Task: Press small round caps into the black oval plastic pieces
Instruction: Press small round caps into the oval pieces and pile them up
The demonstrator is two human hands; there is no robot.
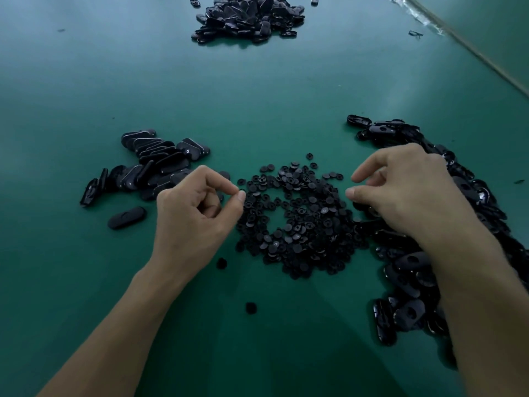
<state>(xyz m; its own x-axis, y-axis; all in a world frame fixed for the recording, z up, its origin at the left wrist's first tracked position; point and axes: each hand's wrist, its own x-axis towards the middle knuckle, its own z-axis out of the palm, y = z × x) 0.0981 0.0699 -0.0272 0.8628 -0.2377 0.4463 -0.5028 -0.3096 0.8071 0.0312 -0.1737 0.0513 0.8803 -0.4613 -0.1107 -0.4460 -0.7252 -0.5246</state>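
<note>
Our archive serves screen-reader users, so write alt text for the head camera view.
A bare left hand and right hand hover over a heap of small round black caps on a green table, the left thumb and forefinger pinched together at its edge. Piles of black oval pieces lie left, right and far behind.

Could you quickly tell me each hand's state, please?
Left hand: thumb and forefinger pinched; whether they hold anything cannot be told.
Right hand: open, holding nothing visible.

Matt black plastic caps, glossy black plastic oval pieces, smooth green table mat
</note>
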